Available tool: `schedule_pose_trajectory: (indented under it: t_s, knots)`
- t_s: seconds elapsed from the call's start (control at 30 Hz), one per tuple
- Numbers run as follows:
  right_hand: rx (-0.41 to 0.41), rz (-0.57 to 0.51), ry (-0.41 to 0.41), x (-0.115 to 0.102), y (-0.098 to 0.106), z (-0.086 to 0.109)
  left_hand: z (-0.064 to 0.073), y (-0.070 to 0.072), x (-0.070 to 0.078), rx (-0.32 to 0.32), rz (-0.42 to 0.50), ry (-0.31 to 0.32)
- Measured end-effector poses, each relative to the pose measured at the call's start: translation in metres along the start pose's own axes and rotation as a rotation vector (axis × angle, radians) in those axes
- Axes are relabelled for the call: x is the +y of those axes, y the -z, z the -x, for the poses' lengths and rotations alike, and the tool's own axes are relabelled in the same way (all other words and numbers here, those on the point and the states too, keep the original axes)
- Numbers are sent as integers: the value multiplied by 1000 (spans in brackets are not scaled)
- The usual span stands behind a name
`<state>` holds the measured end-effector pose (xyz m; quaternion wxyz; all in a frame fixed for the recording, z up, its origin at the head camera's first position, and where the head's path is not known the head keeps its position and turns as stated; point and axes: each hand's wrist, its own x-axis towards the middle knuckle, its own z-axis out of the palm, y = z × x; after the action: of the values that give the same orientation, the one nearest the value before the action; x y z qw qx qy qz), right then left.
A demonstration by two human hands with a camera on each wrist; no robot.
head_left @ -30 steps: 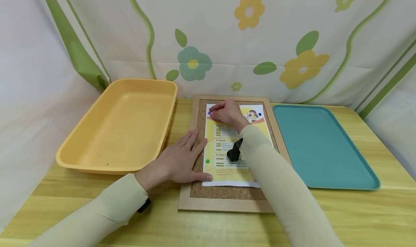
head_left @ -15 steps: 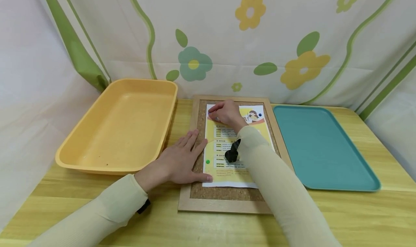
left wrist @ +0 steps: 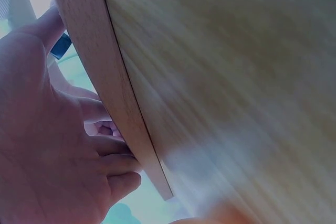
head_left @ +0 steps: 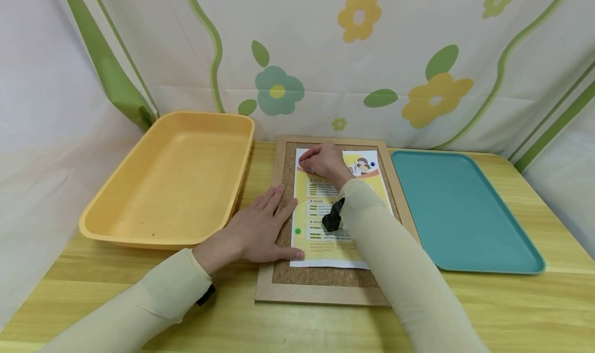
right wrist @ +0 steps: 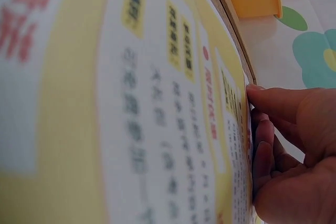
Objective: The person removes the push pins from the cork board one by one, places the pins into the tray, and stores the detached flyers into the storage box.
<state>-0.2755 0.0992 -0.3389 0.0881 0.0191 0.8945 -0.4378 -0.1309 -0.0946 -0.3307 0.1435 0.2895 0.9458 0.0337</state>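
A printed yellow-and-white poster [head_left: 325, 257] lies on a wood-framed cork board [head_left: 321, 276]. At the poster's upper left corner, my right hand [head_left: 327, 163] pinches a purple push pin [head_left: 299, 161], mostly covered by the fingertips. In the right wrist view, that hand's curled fingers [right wrist: 278, 100] meet the sheet near its far edge. My left hand [head_left: 260, 228] rests flat across the board's left side, fingers spread, thumb on the poster's lower left edge. A green push pin [head_left: 298, 231] sits at the lower left of the sheet, a dark blue push pin [head_left: 372, 164] at its upper right.
A deep yellow tray [head_left: 167, 177] stands left of the board, close to my left hand. A flat teal tray [head_left: 465, 213] lies to the right, beside the board's frame. Behind the wooden table [head_left: 209, 317] hangs a flower-print curtain [head_left: 321, 48].
My right fingertips have shifted slightly left, covering more of the purple push pin. The left hand and the board have stayed in place.
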Motion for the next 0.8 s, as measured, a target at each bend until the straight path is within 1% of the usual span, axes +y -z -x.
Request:
schedule_pose_trajectory:
  t_s: [0.27, 0.53, 0.8]
  knots:
    - [-11, 9, -6, 1, 2, 0, 0, 0, 1, 8, -4, -3]
    - [-11, 6, -13, 2, 4, 0, -1, 0, 3, 1, -15, -7]
    - [-29, 8, -24, 1, 6, 1, -1, 0, 3, 3, -9, -6]
